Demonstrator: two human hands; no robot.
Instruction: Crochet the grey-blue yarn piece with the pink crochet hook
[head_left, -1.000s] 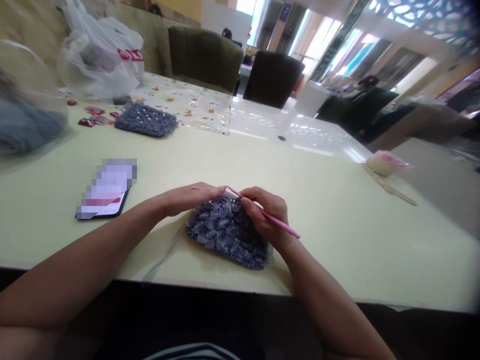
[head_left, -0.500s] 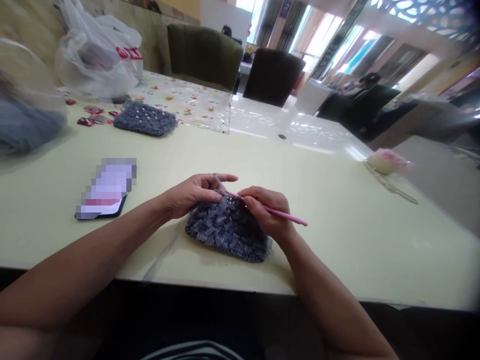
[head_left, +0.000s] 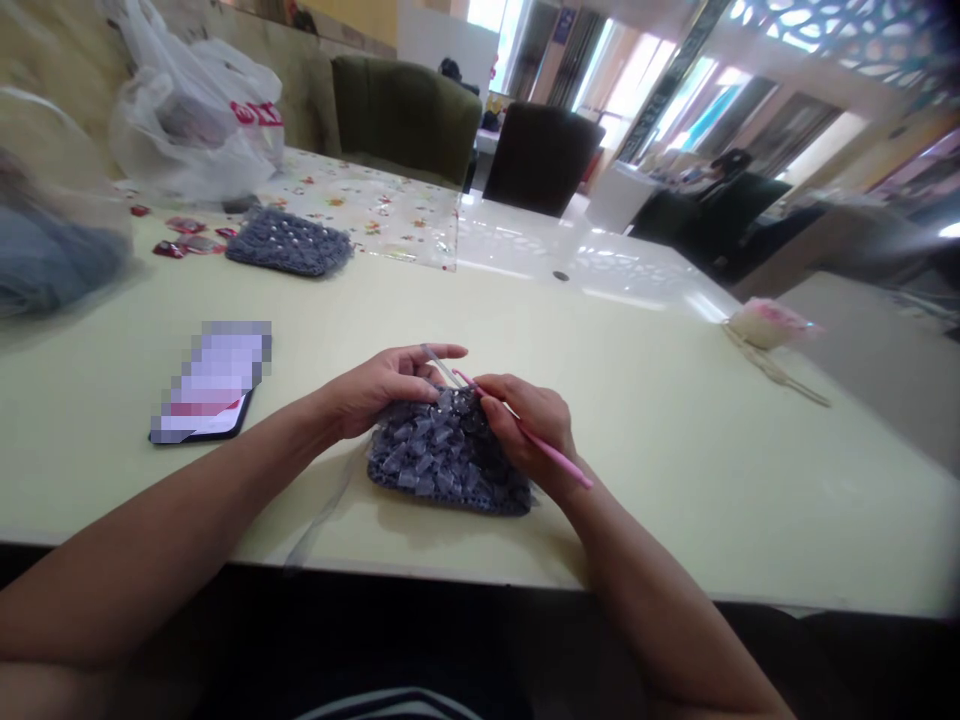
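A dark blue-grey crocheted piece (head_left: 431,455) with ribbon-like tufts stands tilted over the table's near side. My left hand (head_left: 394,385) pinches its upper left edge between thumb and fingers, the index finger stretched out with a strand of grey ribbon yarn (head_left: 439,362) over it. In my right hand (head_left: 529,415) is a pink crochet hook (head_left: 559,460), its tip close to the piece's top edge by the strand. The right fingers also rest against the piece's upper right side. A sheer length of the yarn (head_left: 322,525) trails down over the table edge.
A phone (head_left: 214,385) lies at the left. Behind it are a second crocheted piece (head_left: 289,243), red wrappers (head_left: 180,240), a white plastic bag (head_left: 195,130) and a clear bag of grey yarn (head_left: 56,250). A pinkish-white pouch with a cord (head_left: 769,322) lies far right.
The hook's tip has lifted clear of the piece's top edge, and its pink handle end has swung down and left. My left hand keeps its hold almost unmoved.
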